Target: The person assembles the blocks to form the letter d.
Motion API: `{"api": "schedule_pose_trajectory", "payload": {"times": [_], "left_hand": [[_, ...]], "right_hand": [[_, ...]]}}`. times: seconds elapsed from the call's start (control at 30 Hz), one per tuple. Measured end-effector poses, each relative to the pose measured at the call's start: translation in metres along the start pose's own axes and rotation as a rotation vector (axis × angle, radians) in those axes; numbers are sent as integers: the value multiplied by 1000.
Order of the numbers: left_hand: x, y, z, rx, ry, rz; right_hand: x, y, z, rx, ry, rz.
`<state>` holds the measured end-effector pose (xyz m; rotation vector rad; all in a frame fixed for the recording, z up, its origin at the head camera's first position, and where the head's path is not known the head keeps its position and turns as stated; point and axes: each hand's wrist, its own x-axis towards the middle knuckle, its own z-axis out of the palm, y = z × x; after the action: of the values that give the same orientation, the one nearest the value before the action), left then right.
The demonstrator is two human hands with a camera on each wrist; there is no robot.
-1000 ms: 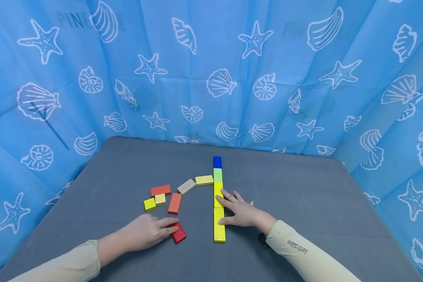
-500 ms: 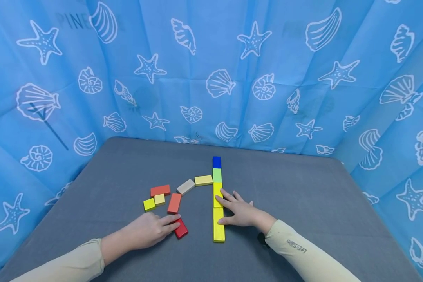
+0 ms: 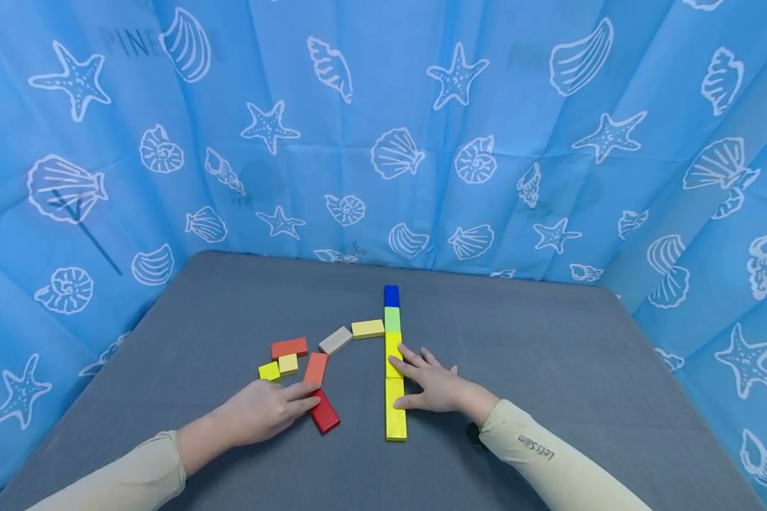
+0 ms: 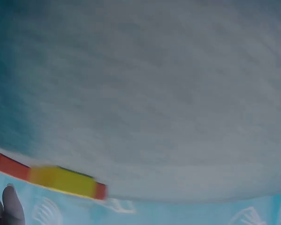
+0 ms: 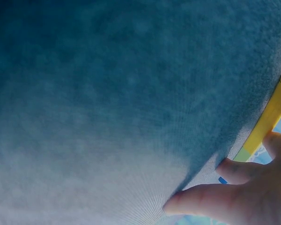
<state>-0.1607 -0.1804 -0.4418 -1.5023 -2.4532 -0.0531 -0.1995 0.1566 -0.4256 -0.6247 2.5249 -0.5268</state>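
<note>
In the head view my left hand [image 3: 267,411] touches the upper left end of a red block [image 3: 326,413] with its fingertips, its thumb out of sight. That block lies at a slant, its top end close to an orange-red block [image 3: 315,369]. My right hand [image 3: 439,384] rests with spread fingers against the right side of two long yellow blocks [image 3: 394,419] lying end to end. Beyond them a light green block [image 3: 392,319] and a blue block [image 3: 391,296] continue the straight row. The right wrist view shows spread fingers [image 5: 215,199] beside the row.
A pale yellow block [image 3: 367,329] touches the row's left side, with a greyish beige block [image 3: 335,341] beside it. Further left lie another orange-red block [image 3: 289,348], a small cream block [image 3: 287,364] and a small yellow block [image 3: 269,371]. Blue curtains [image 3: 332,163] surround the grey table [image 3: 518,341].
The red block has shifted away from me and turned slightly, its top end coming closer to the orange-red block; my left hand has moved with it. My right hand stays in place.
</note>
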Motion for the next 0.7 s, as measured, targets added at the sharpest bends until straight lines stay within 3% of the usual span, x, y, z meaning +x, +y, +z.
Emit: {"api": "schedule_pose_trajectory", "payload": {"times": [0.17,0.3,0.4,0.53,0.7], "left_hand": [[-7,-21,1,31,147,-39],[-15,-41,3,83,181,-131],[-23,-56,5,85,134,-236],[-30,-71,7,43,22,-363],[-26,-78,6,-32,-91,-425]], "right_hand": [[0,0,0,-1,0,-1],[0,0,0,-4,1,3],[0,0,0,-10,3,9],[1,-1,0,-11,7,10],[1,-1,1,-7,10,7]]}}
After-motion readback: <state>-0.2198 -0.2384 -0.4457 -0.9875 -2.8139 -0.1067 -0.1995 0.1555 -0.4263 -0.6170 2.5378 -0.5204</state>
